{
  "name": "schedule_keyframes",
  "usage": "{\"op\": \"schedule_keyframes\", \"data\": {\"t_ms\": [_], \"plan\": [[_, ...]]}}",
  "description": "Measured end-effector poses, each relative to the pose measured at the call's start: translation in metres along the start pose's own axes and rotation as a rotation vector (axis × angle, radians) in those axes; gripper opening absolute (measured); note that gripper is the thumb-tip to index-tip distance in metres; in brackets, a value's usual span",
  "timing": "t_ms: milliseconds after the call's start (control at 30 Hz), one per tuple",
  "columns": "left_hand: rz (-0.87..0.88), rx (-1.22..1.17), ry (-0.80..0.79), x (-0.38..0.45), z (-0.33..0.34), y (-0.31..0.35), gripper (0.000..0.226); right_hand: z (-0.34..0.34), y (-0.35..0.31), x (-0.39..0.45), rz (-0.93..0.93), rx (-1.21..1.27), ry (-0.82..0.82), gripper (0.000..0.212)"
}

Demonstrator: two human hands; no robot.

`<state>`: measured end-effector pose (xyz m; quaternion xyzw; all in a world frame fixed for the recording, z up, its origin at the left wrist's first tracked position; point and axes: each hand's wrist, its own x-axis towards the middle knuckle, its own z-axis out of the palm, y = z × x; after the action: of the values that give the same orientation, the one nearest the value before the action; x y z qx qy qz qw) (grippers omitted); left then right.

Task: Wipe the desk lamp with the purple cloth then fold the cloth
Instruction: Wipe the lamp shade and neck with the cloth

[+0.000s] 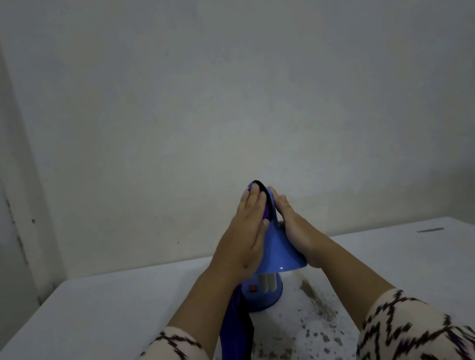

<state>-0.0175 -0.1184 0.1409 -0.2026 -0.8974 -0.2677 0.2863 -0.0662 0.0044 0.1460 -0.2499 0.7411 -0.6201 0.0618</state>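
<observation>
Lamp (264, 294) on stained white table (98, 322)

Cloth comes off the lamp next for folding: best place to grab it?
Probably the cloth's free tail hanging left of the lamp base, pinched from the left. It is loose and exposed; the upper part is pinned against the shade under the left hand.

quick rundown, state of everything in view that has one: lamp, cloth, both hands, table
desk lamp: upright on the table, unlit, shade held between both hands
purple cloth: unfolded, pressed to the shade under the left hand, rest hanging down to the table
left hand: fingers straight, flat on the cloth
right hand: fingers straight, against the shade's right side
table: white, dark speckled stains near the lamp base
</observation>
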Motion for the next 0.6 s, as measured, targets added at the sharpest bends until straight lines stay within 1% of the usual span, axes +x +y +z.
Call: {"op": "schedule_keyframes", "data": {"t_ms": [100, 200, 300, 400, 467, 533, 600], "plan": [[-0.023, 0.001, 0.007, 0.018, -0.006, -0.004, 0.049, 0.0, 0.001, 0.003, -0.044, -0.011, -0.007, 0.056], [-0.051, -0.019, 0.003, 0.036, -0.015, -0.003, 0.043, -0.002, 0.004, 0.005, -0.103, -0.021, -0.027, 0.051], [-0.092, -0.076, 0.028, 0.049, -0.021, -0.001, 0.034, -0.004, 0.005, 0.005, -0.14, -0.058, -0.035, 0.048], [-0.158, -0.187, 0.045, 0.055, -0.022, -0.003, 0.032, -0.003, 0.005, 0.005, -0.152, -0.083, -0.016, 0.047], [-0.248, -0.331, 0.074, 0.055, -0.023, -0.007, 0.033, -0.002, 0.006, 0.005, -0.153, -0.116, -0.011, 0.046], [-0.383, -0.48, 0.103, 0.054, -0.024, -0.012, 0.033, -0.002, 0.007, 0.005, -0.15, -0.152, -0.01, 0.046], [-0.465, -0.52, 0.117, 0.052, -0.024, -0.014, 0.034, -0.002, 0.008, 0.004, -0.133, -0.178, -0.004, 0.047]]}}
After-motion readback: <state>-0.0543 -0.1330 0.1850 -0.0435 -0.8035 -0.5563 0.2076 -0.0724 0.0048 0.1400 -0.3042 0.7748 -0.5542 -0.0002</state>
